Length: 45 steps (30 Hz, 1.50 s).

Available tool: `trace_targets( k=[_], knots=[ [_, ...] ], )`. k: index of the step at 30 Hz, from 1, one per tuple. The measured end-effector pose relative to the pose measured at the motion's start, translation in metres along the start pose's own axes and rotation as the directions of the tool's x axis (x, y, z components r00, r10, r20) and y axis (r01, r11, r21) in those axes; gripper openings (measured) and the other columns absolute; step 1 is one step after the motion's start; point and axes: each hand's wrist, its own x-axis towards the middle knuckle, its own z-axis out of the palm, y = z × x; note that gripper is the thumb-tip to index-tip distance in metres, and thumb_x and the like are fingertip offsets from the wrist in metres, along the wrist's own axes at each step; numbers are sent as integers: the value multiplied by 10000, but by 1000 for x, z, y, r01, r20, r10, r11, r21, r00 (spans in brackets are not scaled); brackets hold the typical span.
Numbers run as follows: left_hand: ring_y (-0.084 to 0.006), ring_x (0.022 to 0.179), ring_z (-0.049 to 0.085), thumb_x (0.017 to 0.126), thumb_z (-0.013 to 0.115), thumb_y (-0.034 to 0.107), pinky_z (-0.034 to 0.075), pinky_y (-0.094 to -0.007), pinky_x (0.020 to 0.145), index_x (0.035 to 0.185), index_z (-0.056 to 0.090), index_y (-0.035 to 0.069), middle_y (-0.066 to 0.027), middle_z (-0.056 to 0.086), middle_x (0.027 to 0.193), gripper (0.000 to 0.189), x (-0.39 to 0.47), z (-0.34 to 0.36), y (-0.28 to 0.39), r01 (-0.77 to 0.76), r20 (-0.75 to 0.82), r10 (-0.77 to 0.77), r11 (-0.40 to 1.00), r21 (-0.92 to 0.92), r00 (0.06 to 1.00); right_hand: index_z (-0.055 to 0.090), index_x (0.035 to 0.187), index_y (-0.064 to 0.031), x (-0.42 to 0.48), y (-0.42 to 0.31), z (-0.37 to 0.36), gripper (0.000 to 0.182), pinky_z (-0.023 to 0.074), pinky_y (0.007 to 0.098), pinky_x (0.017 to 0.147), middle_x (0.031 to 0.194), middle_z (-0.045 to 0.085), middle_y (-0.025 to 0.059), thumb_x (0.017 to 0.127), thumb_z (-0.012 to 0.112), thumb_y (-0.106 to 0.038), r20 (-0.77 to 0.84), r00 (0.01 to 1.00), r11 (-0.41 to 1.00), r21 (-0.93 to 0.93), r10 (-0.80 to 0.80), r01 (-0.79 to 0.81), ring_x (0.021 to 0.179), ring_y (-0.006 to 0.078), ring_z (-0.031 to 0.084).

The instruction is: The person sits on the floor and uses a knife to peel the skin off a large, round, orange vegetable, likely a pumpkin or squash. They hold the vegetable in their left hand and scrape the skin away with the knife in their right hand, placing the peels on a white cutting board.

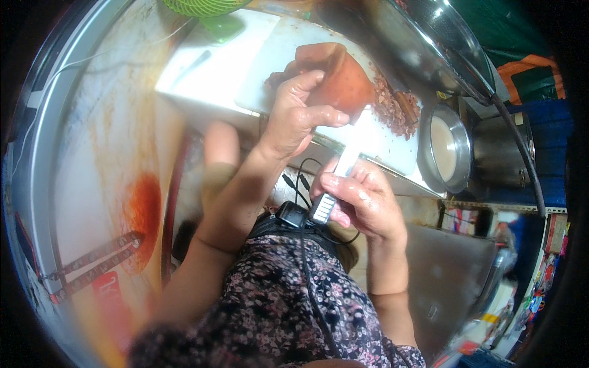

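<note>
My left hand (294,115) grips a folded piece of reddish-brown cooked meat with smooth skin (340,78), perhaps braised pork, above the white cutting board (391,154). Thumb and fingers pinch its near side. In my right hand (368,193), a slim knife-like tool (350,149) with a dark, ribbed handle points up at the meat's lower edge. Glare washes out its blade, so I cannot tell if it touches the meat. Small brown meat scraps (395,108) lie on the board to the right, with more brown pieces (276,79) partly hidden behind my left hand.
Right of the board stands a metal bowl of cloudy liquid (444,147), beside a metal pot (501,142). A large metal pan (414,50) lies beyond. A green plastic basket (204,7) is at the back left. Black cables (299,184) hang at my waist.
</note>
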Motion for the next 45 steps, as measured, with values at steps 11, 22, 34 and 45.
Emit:
trace_targets(
  k=[11,22,34,45],
  knots=[
    [-184,954,647,693,616,-118,534,-298,853,1170,594,-53,-107,661,1042,481,-1,-3,0,-4,40,5,999,-44,999,617,846,67,9,4,-2,186,254,204,336,645,587,94,918,589,-102,46,998,988,143,46,-52,369,67,390],
    [-170,964,639,688,596,-158,531,-284,848,1164,598,-51,-94,659,1059,488,-2,-3,2,5,22,-5,1000,10,1000,609,842,66,8,-11,-1,199,260,181,318,760,633,194,909,560,-115,109,987,978,155,120,-136,357,68,392],
    [-194,996,642,679,622,-91,523,-323,921,1206,570,-36,-111,648,1110,532,-5,-6,-1,34,20,-34,999,9,999,614,835,65,9,-2,0,152,260,197,341,752,632,173,894,589,-72,66,996,977,203,55,-67,376,78,400],
    [-201,994,646,685,640,-67,530,-332,916,1198,572,-39,-117,650,1103,518,-6,-4,-2,37,39,-37,999,-10,999,612,862,33,7,-1,-2,134,291,195,365,728,612,94,895,618,-97,78,997,985,167,27,-39,402,67,424]
  ],
)
